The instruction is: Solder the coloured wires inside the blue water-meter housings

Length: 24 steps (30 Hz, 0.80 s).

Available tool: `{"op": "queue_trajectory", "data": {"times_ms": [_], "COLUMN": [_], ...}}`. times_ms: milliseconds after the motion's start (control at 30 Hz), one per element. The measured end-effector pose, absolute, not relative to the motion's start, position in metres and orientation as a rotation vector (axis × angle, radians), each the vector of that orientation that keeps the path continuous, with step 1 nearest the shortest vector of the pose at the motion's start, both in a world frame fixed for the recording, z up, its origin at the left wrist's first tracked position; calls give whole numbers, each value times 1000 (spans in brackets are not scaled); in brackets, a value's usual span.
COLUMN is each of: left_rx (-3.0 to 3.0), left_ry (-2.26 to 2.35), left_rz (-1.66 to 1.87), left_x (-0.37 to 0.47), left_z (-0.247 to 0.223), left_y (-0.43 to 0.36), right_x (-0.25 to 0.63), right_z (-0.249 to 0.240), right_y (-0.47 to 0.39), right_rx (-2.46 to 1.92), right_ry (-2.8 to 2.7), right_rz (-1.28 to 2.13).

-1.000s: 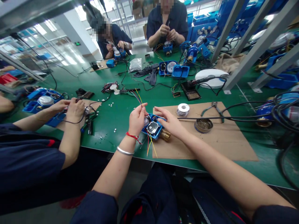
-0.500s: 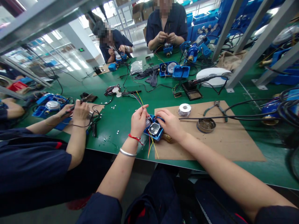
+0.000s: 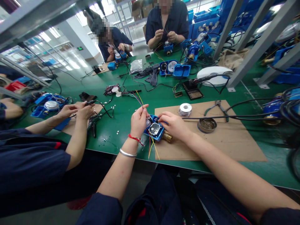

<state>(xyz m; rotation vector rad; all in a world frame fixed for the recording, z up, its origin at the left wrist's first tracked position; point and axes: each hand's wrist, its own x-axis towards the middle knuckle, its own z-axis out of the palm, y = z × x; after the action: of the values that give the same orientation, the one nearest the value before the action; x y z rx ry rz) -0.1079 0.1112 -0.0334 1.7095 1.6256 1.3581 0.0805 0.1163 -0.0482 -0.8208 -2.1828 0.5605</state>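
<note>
A blue meter housing lies open at the left edge of a brown cardboard sheet, with a brass fitting at its lower right. My left hand pinches thin coloured wires whose ends stick up above the fingers. Its lower part is beside the housing's left side. My right hand is at the housing's upper right, fingers bent together around the end of a black cable. Red and yellow wires hang from the housing's near side towards the table edge.
A solder spool, a round tin and pliers lie on the cardboard. Behind is a soldering iron stand. A co-worker's hands work at left; two people sit opposite. Metal posts rise at right.
My right hand has shifted slightly right, showing more of the brass fitting. My left hand is nearly unmoved. The co-worker's hands at left have changed position.
</note>
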Motion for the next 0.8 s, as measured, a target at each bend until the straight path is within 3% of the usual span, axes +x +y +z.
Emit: {"op": "queue_trajectory", "data": {"times_ms": [267, 500, 800], "left_rx": [1709, 1711, 1731], "left_ry": [1622, 1637, 1640], "left_rz": [1352, 1347, 1319], "left_x": [-108, -106, -107], "left_z": [-33, -31, -31], "left_y": [111, 111, 111], "right_x": [91, 82, 70], "right_z": [-41, -35, -36], "right_y": [115, 133, 159], "right_rx": [-703, -869, -788], "right_ry": [-2209, -1948, -1946], "right_rz": [676, 862, 1465]}}
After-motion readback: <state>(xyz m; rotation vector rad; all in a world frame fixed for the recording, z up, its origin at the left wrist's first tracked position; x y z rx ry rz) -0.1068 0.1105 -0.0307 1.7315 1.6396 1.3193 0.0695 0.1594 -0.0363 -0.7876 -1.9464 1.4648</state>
